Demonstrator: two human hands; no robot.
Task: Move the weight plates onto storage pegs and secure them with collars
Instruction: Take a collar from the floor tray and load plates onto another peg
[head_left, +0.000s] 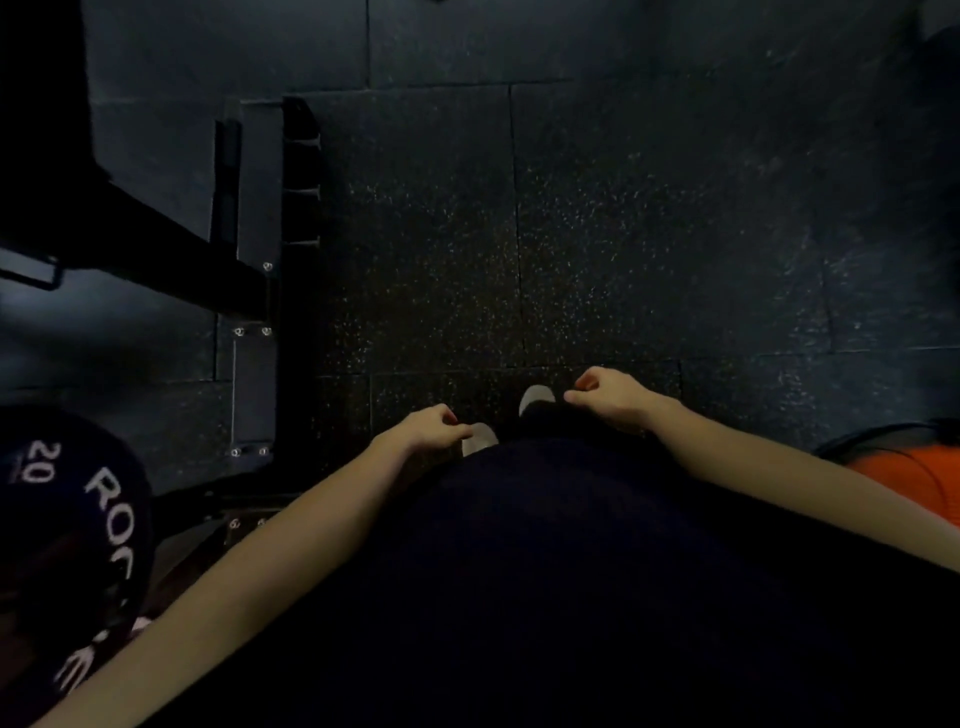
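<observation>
Nearest the camera, the person's dark clothing fills the lower middle of the view, with both bare forearms reaching forward and down over it. At the lower left edge, just beside the left forearm, sits a black weight plate (67, 545) with white lettering and the number 20 on its face; whether it rests on a peg or on the floor cannot be told. An orange object (914, 483) shows at the right edge, near the right forearm. The left hand (426, 428) hangs with its fingers loosely curled and holds nothing; the right hand (610, 397) hangs the same way, fingers bent inward and empty. Two pale shoe tips (480, 439) show just beyond and between the hands. Past them spreads the dark speckled rubber floor (649, 234), laid in large tiles with visible seams. Further out on the left stands a black steel rack frame (249, 291) with bolted base plates, well apart from both hands
</observation>
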